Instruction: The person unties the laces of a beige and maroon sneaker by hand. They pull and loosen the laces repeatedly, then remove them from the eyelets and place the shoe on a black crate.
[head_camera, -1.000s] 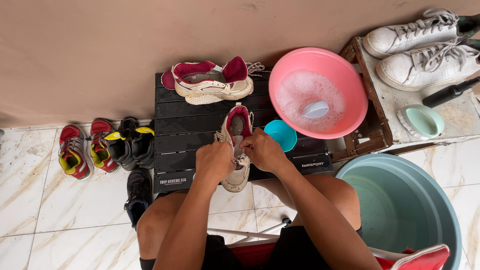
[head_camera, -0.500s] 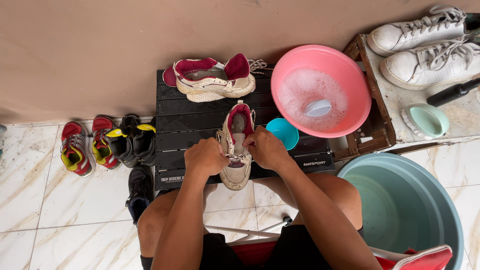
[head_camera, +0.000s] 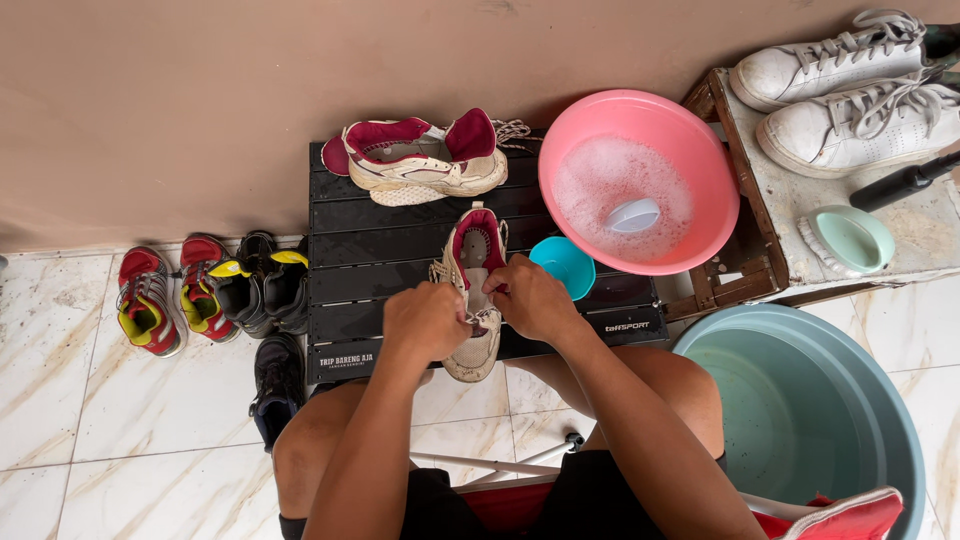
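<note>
Tiled floor, slatted black surface (head_camera: 350, 270) against a tan wall: shoe-cleaning station.
Spare shoes (head_camera: 205, 290) parked left; left hand (head_camera: 425, 322) and right hand (head_camera: 530, 298) pinch the laces of a cream-and-maroon sneaker (head_camera: 475, 290), steadied toe-near; soapy pink basin (head_camera: 640, 180) within reach, right.

A plain tan wall (head_camera: 200, 90) runs along the back, above a floor of white marbled tiles (head_camera: 90, 420). A low black slatted worktop (head_camera: 370, 250) stands against the wall, with a worn wooden crate (head_camera: 745, 250) beside it in even daylight.
</note>
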